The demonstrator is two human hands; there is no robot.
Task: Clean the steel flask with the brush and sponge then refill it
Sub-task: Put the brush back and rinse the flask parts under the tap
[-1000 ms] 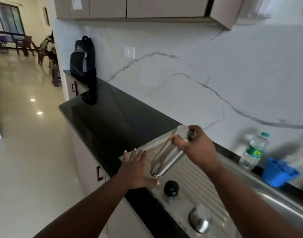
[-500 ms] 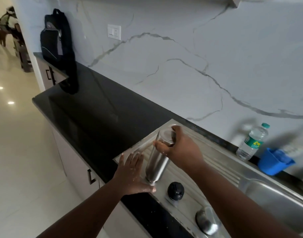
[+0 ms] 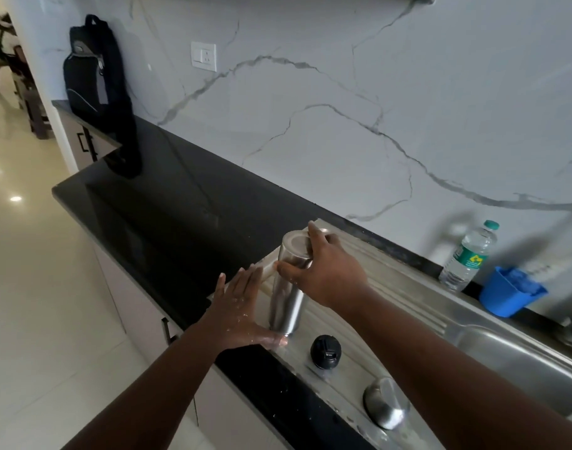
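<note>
Steel flask held upside down on the sink's drainboard

The ribbed stainless-steel drainboard point(image 3: 404, 287) sits in a black stone counter point(image 3: 187, 216); on it the tall cylindrical steel flask point(image 3: 286, 297) stands inverted, slightly tilted, its flat base up. The right hand point(image 3: 323, 274) grips its upper end, fingers curled round it, while the left hand point(image 3: 242, 306) lies flat and wide open beside its lower end, thumb at the mouth. A round black cap point(image 3: 325, 351) and a domed steel lid point(image 3: 385, 406) lie nearer the camera
</note>
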